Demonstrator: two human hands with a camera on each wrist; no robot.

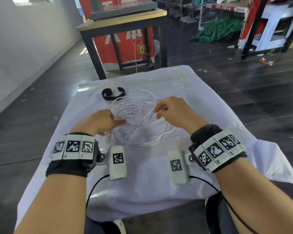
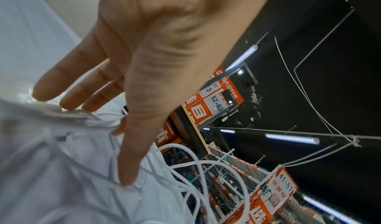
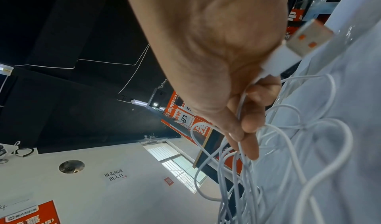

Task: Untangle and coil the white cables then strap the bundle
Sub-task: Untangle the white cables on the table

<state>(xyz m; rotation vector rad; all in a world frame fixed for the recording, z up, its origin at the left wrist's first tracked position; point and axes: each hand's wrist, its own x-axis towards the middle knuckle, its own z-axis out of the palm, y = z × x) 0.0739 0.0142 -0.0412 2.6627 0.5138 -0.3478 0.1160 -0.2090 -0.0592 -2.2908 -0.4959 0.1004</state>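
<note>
White cables (image 1: 139,119) limp, light, snaggy: right hand (image 1: 174,112) pinches strand near USB plug (image 3: 305,40), left hand (image 1: 98,122) flat, fingers straight.

Your cables (image 1: 139,115) are white, on a white cloth (image 1: 159,174) over the worktop, so low contrast. Strap (image 1: 113,94) is black. The plug (image 3: 305,40) by your right hand (image 3: 216,48) is white with a grey metal shell and orange inserts. Both wristbands (image 1: 71,147) are black with white tiles carrying black-and-white square codes. The table behind (image 1: 123,19) has a pale wood top on a black frame. The sign (image 1: 125,46) under it is orange-red with white characters. Floor (image 1: 226,85) is dark.
</note>
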